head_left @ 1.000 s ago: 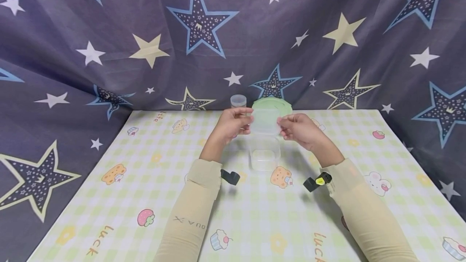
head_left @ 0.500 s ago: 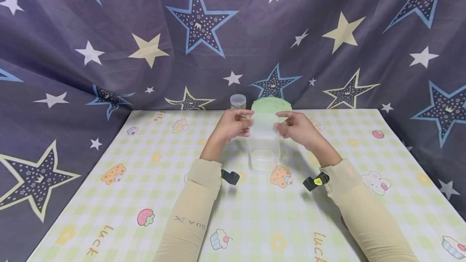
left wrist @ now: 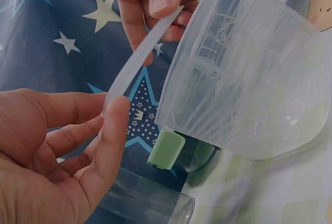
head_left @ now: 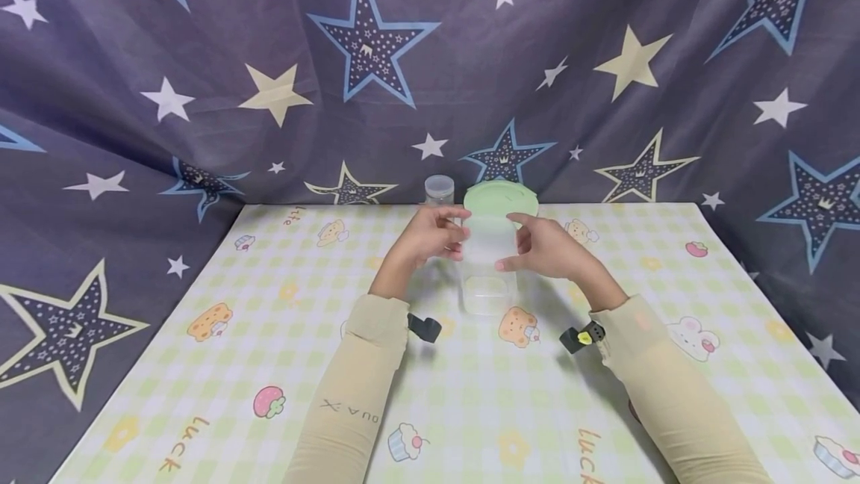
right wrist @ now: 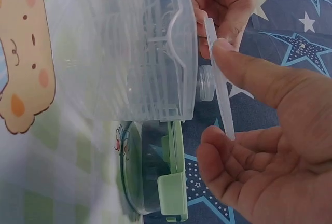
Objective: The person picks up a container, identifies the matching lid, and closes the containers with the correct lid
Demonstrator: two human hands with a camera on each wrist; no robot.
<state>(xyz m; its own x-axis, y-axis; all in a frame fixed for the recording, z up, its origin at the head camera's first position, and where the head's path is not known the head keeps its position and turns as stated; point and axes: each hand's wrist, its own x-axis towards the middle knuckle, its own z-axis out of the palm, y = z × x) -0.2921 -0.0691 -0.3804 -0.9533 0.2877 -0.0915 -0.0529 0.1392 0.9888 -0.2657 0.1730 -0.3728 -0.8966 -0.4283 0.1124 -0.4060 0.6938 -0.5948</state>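
Observation:
A frosted plastic lid (head_left: 489, 243) is held level between both hands, just above a stack of clear plastic food containers (head_left: 485, 297). My left hand (head_left: 430, 234) pinches its left edge between thumb and fingers. The right hand (head_left: 554, 246) spans the opposite side, thumb toward the near edge and fingers toward the far edge. In the left wrist view the lid (left wrist: 136, 60) looks like a thin strip, apart from the rim of the containers (left wrist: 249, 79). The right wrist view also shows a gap between the lid (right wrist: 222, 86) and the container rim.
Behind the stack stands a round container with a green clip lid (head_left: 500, 196). To its left is a clear jar (head_left: 440, 187) with a translucent cap. A checked, printed cloth covers the table (head_left: 222, 364); a star-patterned curtain (head_left: 222, 58) hangs at the back.
The lid has come down and closer over the containers. My right hand has gone from pinching its right edge to a wider grip with thumb and fingers spread.

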